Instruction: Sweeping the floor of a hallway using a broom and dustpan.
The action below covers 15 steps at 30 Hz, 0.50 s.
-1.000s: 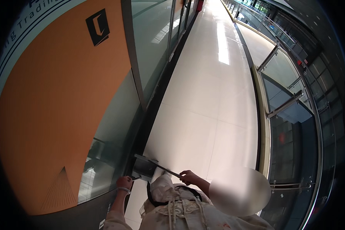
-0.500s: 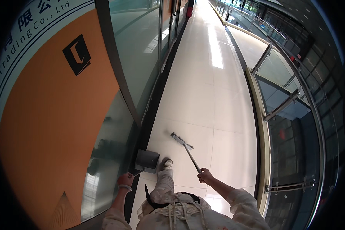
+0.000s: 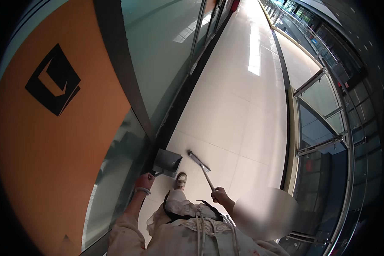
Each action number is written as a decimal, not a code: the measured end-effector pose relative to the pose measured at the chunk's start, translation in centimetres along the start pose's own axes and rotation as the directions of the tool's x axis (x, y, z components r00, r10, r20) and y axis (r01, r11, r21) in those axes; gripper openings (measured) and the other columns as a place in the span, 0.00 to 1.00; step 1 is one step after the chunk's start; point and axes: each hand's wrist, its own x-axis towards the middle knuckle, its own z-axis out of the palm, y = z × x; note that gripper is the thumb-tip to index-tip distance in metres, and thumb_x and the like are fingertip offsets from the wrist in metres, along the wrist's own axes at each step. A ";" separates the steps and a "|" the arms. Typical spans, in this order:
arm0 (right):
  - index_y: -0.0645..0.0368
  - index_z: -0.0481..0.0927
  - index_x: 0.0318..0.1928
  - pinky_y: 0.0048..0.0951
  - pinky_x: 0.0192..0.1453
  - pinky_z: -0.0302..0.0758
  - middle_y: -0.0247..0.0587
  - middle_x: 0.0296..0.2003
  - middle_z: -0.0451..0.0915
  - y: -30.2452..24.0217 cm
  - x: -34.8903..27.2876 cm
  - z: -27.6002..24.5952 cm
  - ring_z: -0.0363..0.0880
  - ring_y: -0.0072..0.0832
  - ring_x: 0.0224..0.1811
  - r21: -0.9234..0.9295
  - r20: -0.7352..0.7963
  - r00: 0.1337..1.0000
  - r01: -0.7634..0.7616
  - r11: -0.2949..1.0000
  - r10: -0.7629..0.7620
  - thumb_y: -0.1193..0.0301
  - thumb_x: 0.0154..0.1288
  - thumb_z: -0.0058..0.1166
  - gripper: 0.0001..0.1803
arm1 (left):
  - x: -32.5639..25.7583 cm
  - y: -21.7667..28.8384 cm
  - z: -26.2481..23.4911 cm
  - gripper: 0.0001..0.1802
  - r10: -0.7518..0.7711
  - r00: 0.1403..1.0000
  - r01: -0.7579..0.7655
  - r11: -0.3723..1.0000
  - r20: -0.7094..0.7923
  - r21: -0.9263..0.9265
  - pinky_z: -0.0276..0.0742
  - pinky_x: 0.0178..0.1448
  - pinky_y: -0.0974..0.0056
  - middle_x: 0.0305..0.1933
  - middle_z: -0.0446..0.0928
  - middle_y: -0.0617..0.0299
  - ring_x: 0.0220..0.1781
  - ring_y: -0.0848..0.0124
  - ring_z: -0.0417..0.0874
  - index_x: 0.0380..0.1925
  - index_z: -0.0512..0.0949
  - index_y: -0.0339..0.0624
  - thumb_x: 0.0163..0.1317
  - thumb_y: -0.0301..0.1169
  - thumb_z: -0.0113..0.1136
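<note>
My left hand (image 3: pixel 145 180), with a pale bracelet at the wrist, is closed round the short handle of a grey dustpan (image 3: pixel 167 162). The dustpan is low at the foot of the wall, beside my shoe (image 3: pixel 181 179). In front of my body, my right hand (image 3: pixel 220 194) grips the pole of a broom (image 3: pixel 206 174). Its narrow head, with dark bristles, lies slantwise on the pale floor, a little right of the dustpan and apart from it. A blurred round patch covers part of my right forearm.
Along the left runs a glass wall (image 3: pixel 162 55) with an orange panel (image 3: pixel 89 123) and a dark skirting strip. To the right, a metal and glass railing (image 3: pixel 347 128) borders the walkway. Shiny floor tiles (image 3: pixel 230 106) stretch far ahead.
The walkway has shifted rightward in view and the orange panel looms larger. The dustpan and left hand sit higher in view; the broom and right hand have come slightly left, nearer the dustpan.
</note>
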 end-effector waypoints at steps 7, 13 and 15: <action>0.64 0.56 0.57 0.26 0.10 0.60 0.46 0.20 0.70 -7.9 1.9 0.1 0.65 0.25 0.12 -0.018 0.096 0.994 0.052 0.998 -0.050 0.84 0.48 0.48 0.32 | 7.0 3.2 0.7 0.09 0.005 0.989 -0.007 1.000 0.150 0.013 0.74 0.34 0.60 0.26 0.78 0.62 0.32 0.62 0.79 0.22 0.76 0.51 0.46 0.41 0.59; 0.59 0.62 0.54 0.23 0.13 0.66 0.40 0.20 0.71 -15.8 6.4 3.3 0.67 0.22 0.13 -0.388 0.079 0.982 0.186 0.903 -0.169 0.77 0.51 0.50 0.27 | 9.7 5.5 1.2 0.14 -0.042 0.969 0.011 0.992 0.245 0.127 0.74 0.37 0.60 0.28 0.79 0.61 0.34 0.62 0.79 0.26 0.76 0.50 0.43 0.44 0.62; 0.58 0.64 0.53 0.26 0.14 0.68 0.41 0.21 0.73 -16.9 8.0 5.2 0.71 0.24 0.15 -0.542 0.073 0.972 0.226 0.810 -0.222 0.77 0.50 0.51 0.26 | 9.7 6.0 1.7 0.13 -0.092 0.976 0.052 0.978 0.197 0.201 0.74 0.38 0.60 0.29 0.79 0.61 0.34 0.62 0.79 0.28 0.76 0.51 0.44 0.42 0.61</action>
